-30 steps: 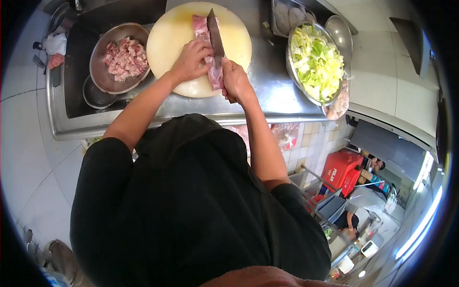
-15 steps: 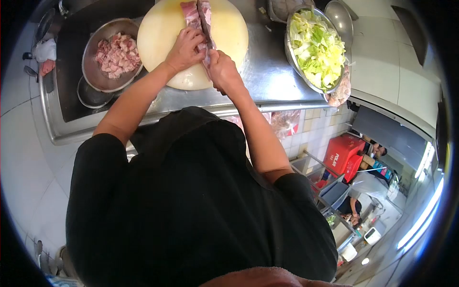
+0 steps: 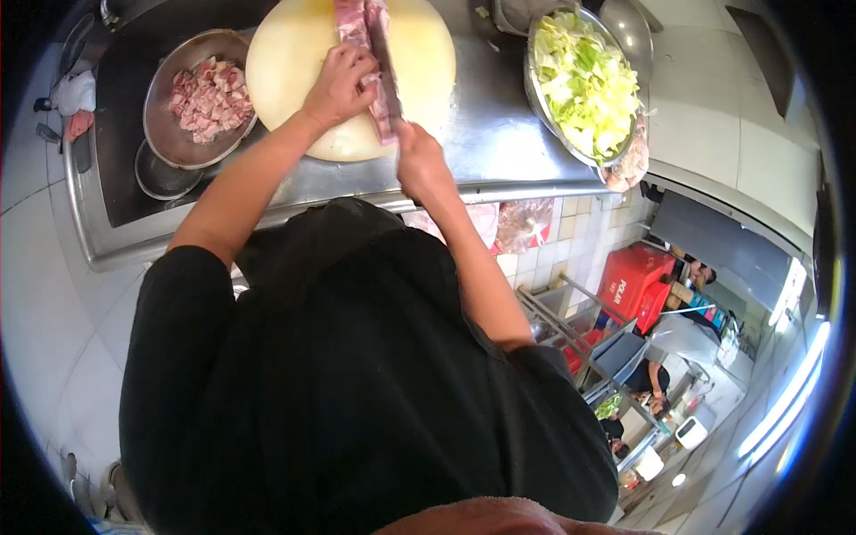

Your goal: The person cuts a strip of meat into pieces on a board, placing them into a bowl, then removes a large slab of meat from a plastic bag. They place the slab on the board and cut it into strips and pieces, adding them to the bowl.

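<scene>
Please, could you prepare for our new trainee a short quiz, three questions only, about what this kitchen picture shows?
1. Which hand holds the knife?
2. Complete the sentence: The left hand touches the ____ lying on the round cutting board.
3. True or false: The bowl of leafy greens stands on the cutting board.

Key:
1. The right hand.
2. Strip of meat.
3. False. The bowl of leafy greens stands to the right of the board in the picture.
</scene>
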{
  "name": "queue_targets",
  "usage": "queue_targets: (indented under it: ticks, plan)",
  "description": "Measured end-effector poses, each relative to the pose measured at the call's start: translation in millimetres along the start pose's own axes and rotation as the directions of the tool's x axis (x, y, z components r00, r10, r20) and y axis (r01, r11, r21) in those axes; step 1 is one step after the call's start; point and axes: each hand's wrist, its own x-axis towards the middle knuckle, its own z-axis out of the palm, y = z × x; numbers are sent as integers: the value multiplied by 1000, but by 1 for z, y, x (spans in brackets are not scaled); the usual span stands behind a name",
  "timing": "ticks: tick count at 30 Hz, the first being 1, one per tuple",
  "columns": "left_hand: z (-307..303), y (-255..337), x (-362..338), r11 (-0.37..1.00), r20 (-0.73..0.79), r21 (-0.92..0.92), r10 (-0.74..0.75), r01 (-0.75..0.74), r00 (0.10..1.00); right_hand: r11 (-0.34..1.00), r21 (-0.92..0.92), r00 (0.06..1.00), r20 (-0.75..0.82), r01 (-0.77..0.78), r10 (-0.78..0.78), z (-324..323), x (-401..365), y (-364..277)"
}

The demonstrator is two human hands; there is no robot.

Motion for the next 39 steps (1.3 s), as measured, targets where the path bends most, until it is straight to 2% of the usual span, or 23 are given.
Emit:
queue_targets:
  ticks: [1,4,5,8,12,14,17,18,19,23,27,30,33,35,36,39]
  plan:
    - [-1,-1,3,999,-45,-11,34,-35,998,999,5,999,14,-33,33,-1,4,0]
    - [-13,-3,10,997,99,-72,-1,8,995,994,32,993,66,-101,98,3,18,-8]
    - [-12,0,5,992,59,-125,-13,20,998,991,38,989,83,-126,123,1,17,-8]
    - [-20,33,-23,979,100,-201,65,-44,993,986,42,981,115,-159,154,-1,17,-3]
    - [-19,33,-24,994,184,-105,12,7,983,971,73,960,179,-230,214,-16,2,-17]
    - [-16,33,-25,996,134,-89,-8,20,991,951,90,936,226,-294,268,-26,-14,-25]
    - [-21,36,-25,994,125,-91,-41,53,991,994,-11,988,116,-106,106,-21,-48,21]
    - [-21,38,-23,993,129,-100,-53,66,990,992,7,984,123,-128,126,-22,-62,25]
    - [-19,38,-23,991,121,-116,-51,65,991,997,-15,995,59,-80,81,-15,-65,39]
    - [-12,37,-22,986,136,-165,-14,37,991,997,24,986,-149,77,-73,23,-34,41]
    - [-13,33,-18,983,127,-184,28,-4,992,999,-9,999,-17,-31,31,18,1,18]
    - [-29,22,-4,954,323,-287,17,81,946,1000,22,997,-83,-5,6,24,-2,27]
    - [-45,-4,32,820,292,-422,-281,387,914,998,26,997,-56,-55,57,21,-4,21]
    - [-32,-34,59,938,-53,-135,-327,318,943,999,36,995,-93,-29,32,26,-5,24]
    - [-24,-47,67,950,-225,20,-300,313,927,999,37,996,-82,-35,38,25,-6,23]
    - [-16,-76,69,933,-10,174,-318,314,948,999,22,997,-68,-39,41,23,-3,21]
